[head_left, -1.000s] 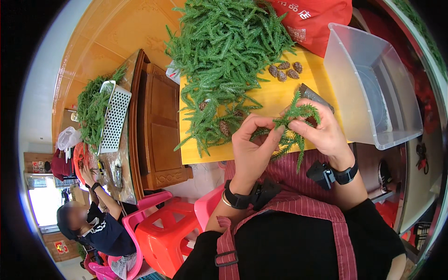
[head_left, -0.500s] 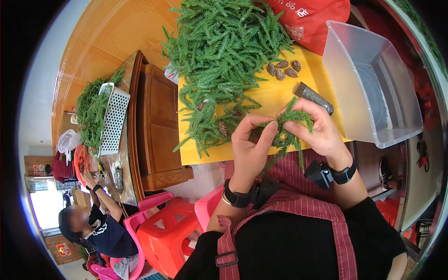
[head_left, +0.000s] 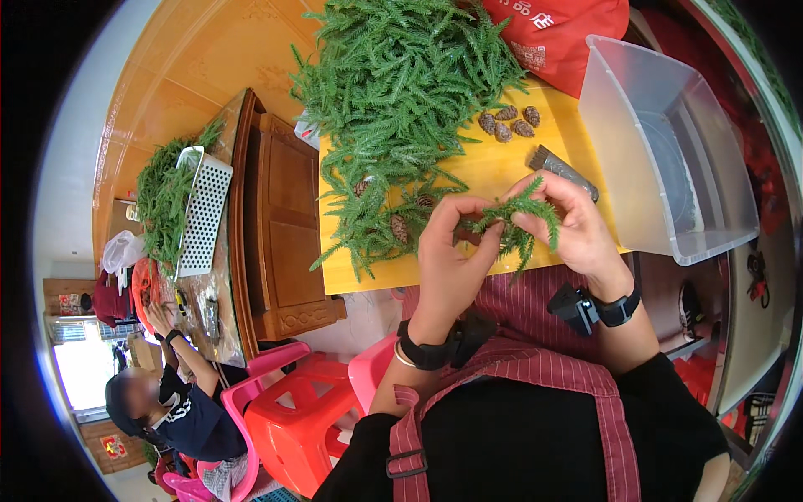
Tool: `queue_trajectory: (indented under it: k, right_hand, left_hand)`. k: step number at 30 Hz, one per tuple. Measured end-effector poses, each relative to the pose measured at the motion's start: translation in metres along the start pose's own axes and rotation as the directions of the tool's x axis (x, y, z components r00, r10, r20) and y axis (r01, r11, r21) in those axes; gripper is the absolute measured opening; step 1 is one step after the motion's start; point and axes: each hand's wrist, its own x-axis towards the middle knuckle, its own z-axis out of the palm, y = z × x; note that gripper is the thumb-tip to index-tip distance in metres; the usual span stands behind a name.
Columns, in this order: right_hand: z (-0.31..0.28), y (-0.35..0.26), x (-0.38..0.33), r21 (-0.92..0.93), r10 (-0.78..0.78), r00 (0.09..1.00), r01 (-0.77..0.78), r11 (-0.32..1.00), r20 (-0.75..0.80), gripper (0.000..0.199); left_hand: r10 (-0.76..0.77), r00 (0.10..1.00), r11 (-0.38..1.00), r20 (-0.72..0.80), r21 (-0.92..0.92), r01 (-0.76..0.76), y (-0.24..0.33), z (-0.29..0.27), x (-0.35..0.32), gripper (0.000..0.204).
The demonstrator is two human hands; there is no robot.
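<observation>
Over the front edge of the yellow table (head_left: 552, 117), both hands pinch a green artificial pine sprig (head_left: 533, 209). My left hand (head_left: 452, 251) grips its stem side with thumb and forefinger. Around the needles on the other side, the fingers of my right hand (head_left: 577, 234) are closed. Whatever lies between the fingertips is partly hidden. Just beyond my left hand lie finished-looking sprigs with brown pine cones (head_left: 399, 227) among them. Several loose pine cones (head_left: 503, 131) and a dark bundle of thin strips (head_left: 565, 173) rest on the table beyond my right hand.
A big heap of green sprigs (head_left: 410, 92) covers the table's far left. At the right stands a clear plastic bin (head_left: 636, 167), with a red bag (head_left: 569, 42) behind. Left are red stools (head_left: 301, 418) and a person at another table with a white basket (head_left: 205, 213).
The sprig has turned and drawn up between my hands, its lower tips no longer hanging as far down. My left fingers have shifted and curled slightly.
</observation>
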Motion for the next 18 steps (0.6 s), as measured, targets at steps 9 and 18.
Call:
queue_trajectory:
  k: [9, 18]
  right_hand:
    - [0.000, -0.005, 0.000, 0.070, 0.005, 1.000, -0.005, 0.998, -0.012, 0.018]
    - [0.007, -0.008, -0.001, 0.062, 0.027, 0.999, -0.028, 0.998, 0.019, 0.018]
  left_hand:
    - [0.000, 0.999, 1.000, -0.041, 0.000, 0.000, 0.004, 0.003, 0.001, 0.024]
    - [0.299, 0.952, 0.931, -0.064, 0.241, -0.276, 0.002, 0.003, 0.006, 0.029]
